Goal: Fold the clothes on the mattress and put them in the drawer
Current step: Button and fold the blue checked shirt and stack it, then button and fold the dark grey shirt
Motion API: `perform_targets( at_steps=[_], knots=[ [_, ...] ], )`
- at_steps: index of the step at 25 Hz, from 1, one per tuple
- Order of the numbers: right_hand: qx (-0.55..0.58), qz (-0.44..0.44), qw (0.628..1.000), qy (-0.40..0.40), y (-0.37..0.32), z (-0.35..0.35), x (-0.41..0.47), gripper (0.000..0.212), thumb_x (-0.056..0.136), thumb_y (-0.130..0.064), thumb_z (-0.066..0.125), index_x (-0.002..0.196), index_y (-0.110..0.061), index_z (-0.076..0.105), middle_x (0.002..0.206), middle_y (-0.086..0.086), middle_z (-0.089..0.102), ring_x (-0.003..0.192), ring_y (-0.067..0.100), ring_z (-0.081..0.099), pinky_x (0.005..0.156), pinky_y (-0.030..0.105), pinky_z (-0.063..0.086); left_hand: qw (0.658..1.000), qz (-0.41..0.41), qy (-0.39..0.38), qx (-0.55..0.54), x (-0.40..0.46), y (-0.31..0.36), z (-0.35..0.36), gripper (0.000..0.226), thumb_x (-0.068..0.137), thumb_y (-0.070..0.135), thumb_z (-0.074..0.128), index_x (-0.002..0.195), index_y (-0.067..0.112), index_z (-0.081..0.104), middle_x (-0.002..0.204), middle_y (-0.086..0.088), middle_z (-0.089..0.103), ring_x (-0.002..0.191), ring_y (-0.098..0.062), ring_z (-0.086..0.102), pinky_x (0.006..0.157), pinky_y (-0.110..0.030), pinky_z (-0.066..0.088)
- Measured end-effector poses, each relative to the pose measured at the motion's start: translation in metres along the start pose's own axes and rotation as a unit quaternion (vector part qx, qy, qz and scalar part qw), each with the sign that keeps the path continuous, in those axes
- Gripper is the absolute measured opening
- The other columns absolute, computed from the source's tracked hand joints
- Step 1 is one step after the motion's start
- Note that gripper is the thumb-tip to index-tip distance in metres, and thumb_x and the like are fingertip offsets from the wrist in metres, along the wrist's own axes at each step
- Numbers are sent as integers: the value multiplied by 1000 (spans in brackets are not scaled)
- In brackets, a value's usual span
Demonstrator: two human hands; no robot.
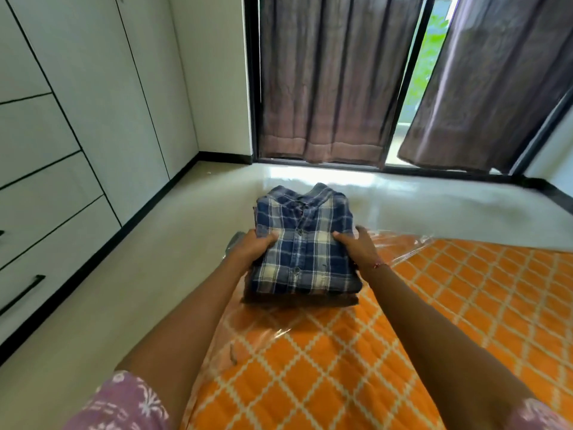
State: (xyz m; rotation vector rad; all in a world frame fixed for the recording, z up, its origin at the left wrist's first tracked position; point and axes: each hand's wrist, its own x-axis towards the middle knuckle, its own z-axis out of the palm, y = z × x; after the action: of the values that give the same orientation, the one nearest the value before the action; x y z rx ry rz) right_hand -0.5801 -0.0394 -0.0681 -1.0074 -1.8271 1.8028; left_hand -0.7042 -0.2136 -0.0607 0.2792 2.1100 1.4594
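Sleeves: lilac, white-patterned short sleeves (124, 405) at the bottom corners of the view, both forearms reaching forward.
Mattress: orange with a white diamond lattice (387, 352), wrapped in clear plastic film that wrinkles along its left edge and far corner.
Stack of clothes: a folded blue-and-white plaid shirt (305, 243), collar pointing away, buttons up, lies on top of darker folded garments (297, 297); the stack sits over the mattress's far left corner, whether resting or lifted I cannot tell.
Left hand: the left hand (254, 248) grasps the stack's left side, thumb on top of the shirt, fingers under.
Right hand: the right hand (356, 245) grasps the right side, thumb on top; a red thread circles the wrist.
Drawers: white fronts with black handles (21, 293) at the left, closed.
Floor: pale, glossy (155, 237).
Window: brown curtains (325, 82), partly drawn.
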Motion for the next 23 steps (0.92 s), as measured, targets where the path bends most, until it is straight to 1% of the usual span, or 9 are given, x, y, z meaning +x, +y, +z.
perform_targets(
  at_steps=[2, 4, 6, 8, 10, 12, 15, 18, 23],
  knots=[
    [-93, 86, 991, 42, 33, 11, 5, 70, 84, -44, 63, 135, -5, 37, 128, 14, 53, 111, 35, 55, 93, 44, 48, 995, -55, -1, 82, -1, -17, 6, 62, 96, 44, 48, 147, 13, 30, 146, -8, 41, 131, -31, 43, 100, -34, 38],
    [-169, 80, 978, 92, 58, 20, 0, 53, 95, -40, 50, 133, -7, 36, 125, 17, 56, 112, 38, 55, 91, 43, 47, 983, -41, 40, 177, -3, -34, 15, 62, 100, 38, 43, 152, 14, 18, 149, -7, 38, 133, -28, 41, 101, -33, 37],
    [-235, 38, 963, 124, 66, 24, -6, 40, 99, -34, 42, 130, -8, 38, 118, 20, 61, 106, 39, 58, 86, 42, 47, 975, -1, 86, 204, -3, -41, 21, 61, 100, 31, 43, 152, 15, 17, 143, -9, 46, 117, -26, 54, 91, -34, 45],
    [-272, -5, 952, 140, 61, 20, -12, 39, 100, -36, 40, 128, -8, 41, 116, 20, 61, 105, 38, 58, 82, 41, 46, 960, 26, 147, 237, -4, -43, 20, 52, 99, 26, 46, 148, 15, 30, 135, -12, 53, 100, -23, 60, 80, -32, 49],
    [-351, -77, 919, 164, 56, 8, -22, 40, 100, -37, 38, 129, -10, 43, 121, 17, 58, 109, 36, 55, 82, 41, 43, 898, 96, 229, 363, -17, -41, 18, 42, 97, 26, 48, 136, 11, 44, 131, -13, 54, 109, -29, 56, 88, -41, 44],
    [-464, -172, 852, 172, 51, -12, -41, 40, 99, -34, 42, 130, -11, 47, 124, 14, 55, 113, 33, 51, 86, 43, 42, 832, 210, 276, 433, -39, -39, 25, 31, 95, 23, 52, 121, 9, 56, 122, -13, 59, 109, -31, 56, 90, -44, 40],
    [-554, -252, 776, 167, 53, -51, -91, 36, 86, -24, 63, 120, -11, 59, 119, 15, 60, 107, 35, 57, 81, 45, 45, 835, 286, 226, 412, -93, -37, 53, 27, 89, 17, 60, 114, 7, 64, 115, -13, 65, 106, -31, 60, 91, -46, 41],
    [-584, -249, 751, 182, 53, -90, -146, 40, 72, -22, 78, 109, -14, 65, 115, 15, 63, 103, 34, 61, 78, 44, 49, 832, 307, 170, 429, -145, -42, 91, 44, 86, 20, 65, 127, 5, 57, 126, -17, 60, 118, -32, 56, 96, -50, 40],
    [-635, -242, 697, 227, 45, -177, -242, 43, 69, -25, 80, 109, -16, 65, 122, 15, 61, 109, 33, 59, 82, 46, 48, 812, 380, 123, 426, -238, -24, 166, 62, 85, 24, 65, 140, 5, 43, 144, -21, 43, 136, -35, 38, 104, -55, 34]
  ],
)
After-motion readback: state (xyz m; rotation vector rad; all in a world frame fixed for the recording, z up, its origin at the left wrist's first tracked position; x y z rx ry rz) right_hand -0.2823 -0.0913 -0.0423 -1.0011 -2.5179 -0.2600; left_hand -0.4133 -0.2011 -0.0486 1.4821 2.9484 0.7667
